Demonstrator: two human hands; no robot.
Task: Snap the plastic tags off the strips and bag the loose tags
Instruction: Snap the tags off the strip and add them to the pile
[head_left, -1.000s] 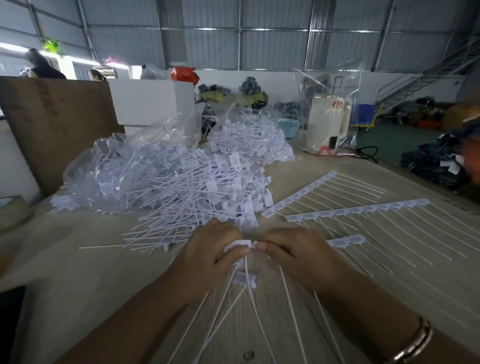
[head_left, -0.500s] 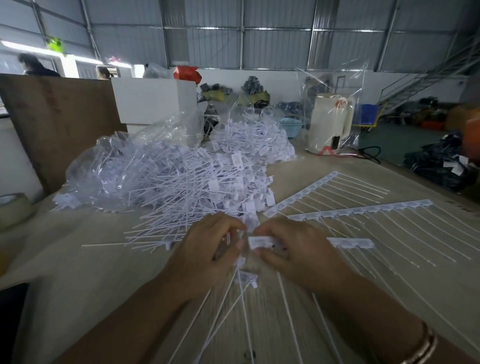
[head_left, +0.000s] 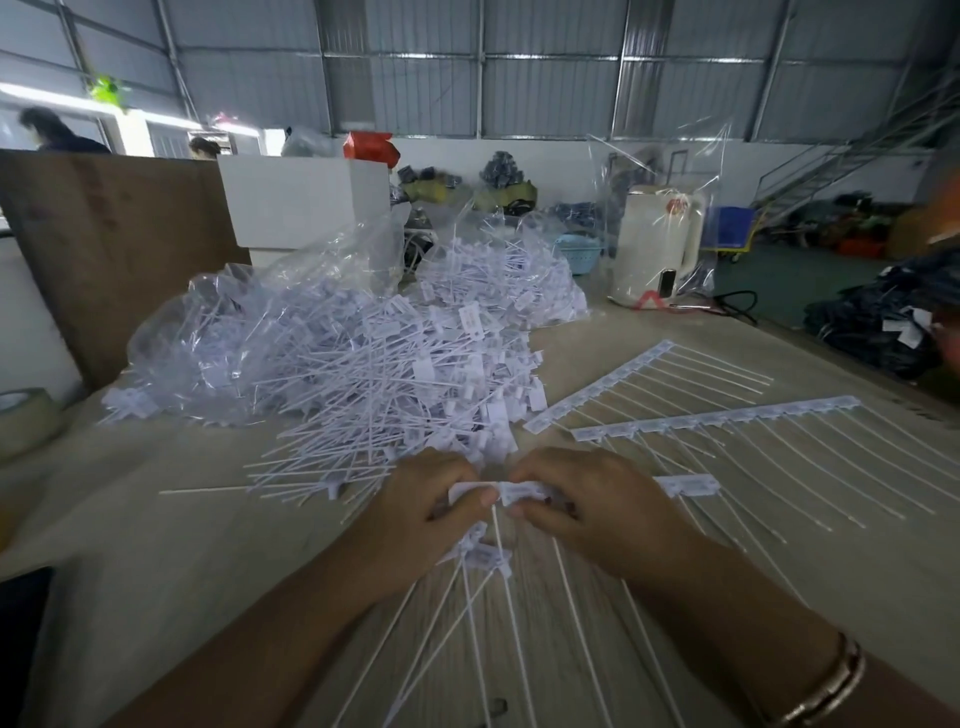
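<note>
Worktop (head_left: 156, 561) carries, at the far side, a clear bag (head_left: 249, 332) already stuffed with tags, mouth toward the person, and a loose heap of snapped tags (head_left: 395, 395) spilling from it down to just ahead of the hands. Right of that, well apart from the hands, two untouched strips (head_left: 717, 421) lie flat, header bars running left-right on a diagonal, tails fanning toward the near right. The strip in work (head_left: 685, 484) sits between the hands: its header bar runs roughly left-right across the view, tails hanging down toward the person. Right hand (head_left: 597, 504) has its grip curled onto the bar, with the remaining header sticking out past the knuckles to the right. Left hand (head_left: 431, 509) pinches the end tag (head_left: 470, 491), thumb on its near face; a few already loose tags look tucked under that palm, tails trailing down, though the blur makes the count unreadable. Key relation: both grips sit on one straight bar, touching at the joint between end tag and next one, so the break is a bend about an axis across the bar. Left hand is the nearer one to the heap, which lies just above-left, so the freed tag goes that way.
</note>
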